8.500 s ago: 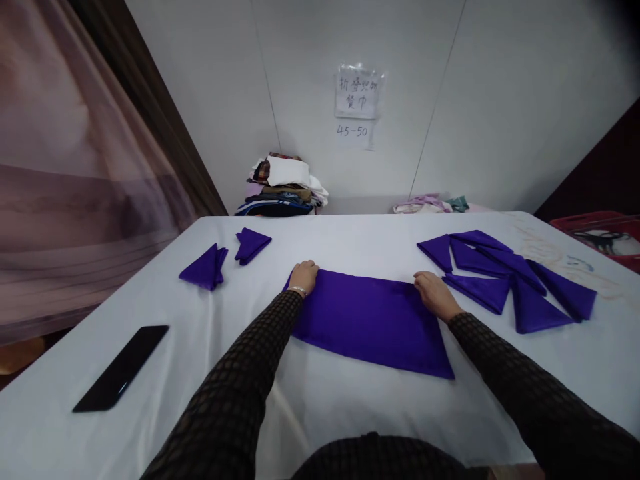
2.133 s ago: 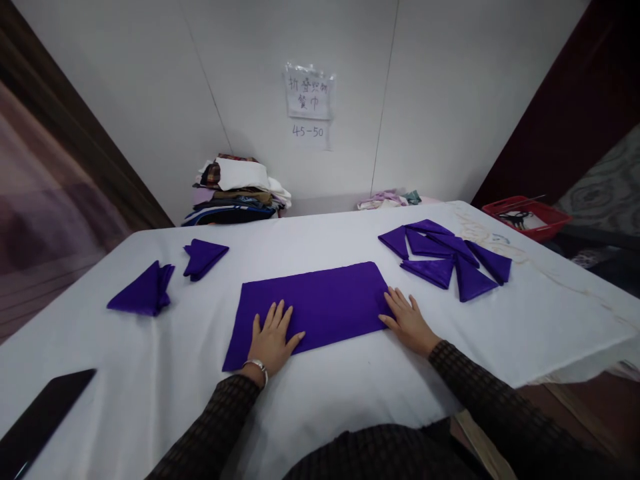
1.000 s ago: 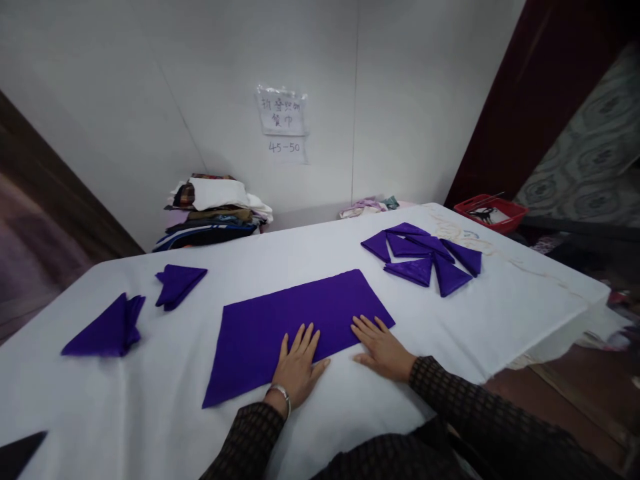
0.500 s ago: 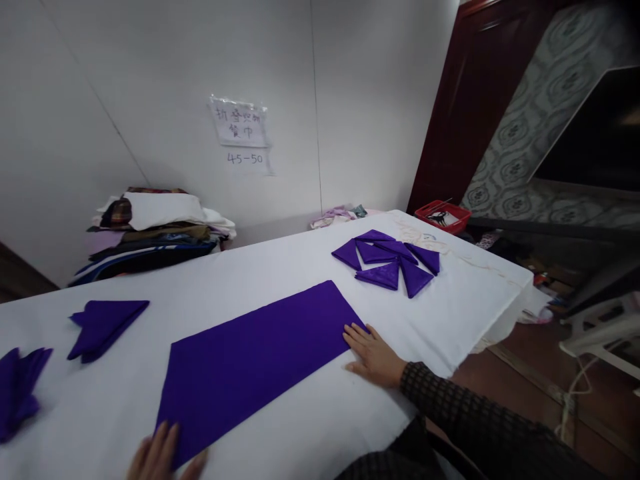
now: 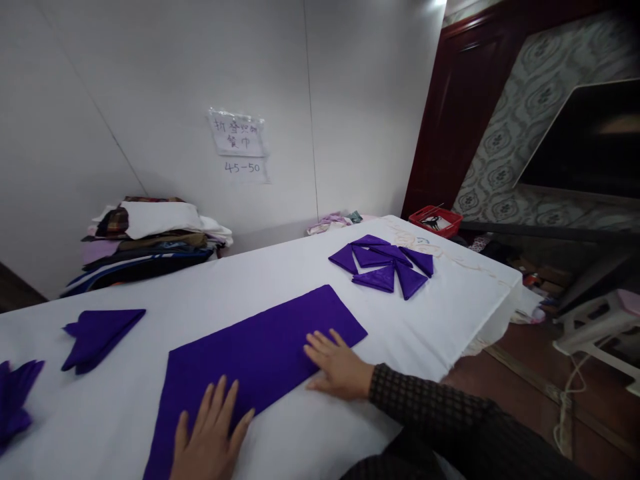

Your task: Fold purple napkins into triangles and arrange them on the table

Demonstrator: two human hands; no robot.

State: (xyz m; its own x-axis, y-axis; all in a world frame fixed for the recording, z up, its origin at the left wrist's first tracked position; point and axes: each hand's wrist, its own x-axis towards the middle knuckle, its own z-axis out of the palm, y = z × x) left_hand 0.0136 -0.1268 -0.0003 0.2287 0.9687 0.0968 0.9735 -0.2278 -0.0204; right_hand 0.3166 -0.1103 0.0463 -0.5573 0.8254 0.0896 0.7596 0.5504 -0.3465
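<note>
A purple cloth (image 5: 260, 353), folded into a long flat shape, lies on the white-covered table (image 5: 300, 440). My left hand (image 5: 210, 433) is over its near left part, fingers spread. Near the cloth's right end is my right hand (image 5: 337, 367), palm down with fingers apart, over the near edge. Neither hand grips anything. Several folded purple triangles (image 5: 373, 279) lie grouped beyond the cloth to the right. To the left are a folded purple piece (image 5: 103, 337) and another pleated one (image 5: 15, 403), cut off by the frame edge.
A stack of clothes (image 5: 155, 233) stands behind the table at the left. Past the far right corner is a red basket (image 5: 435, 221). A paper sign (image 5: 240, 137) hangs on the wall. On the right stands a pale plastic stool (image 5: 600, 323).
My left hand has moved right and inward from the cloth's near left corner. My right hand has shifted left from the right corner. The view has shifted slightly.
</note>
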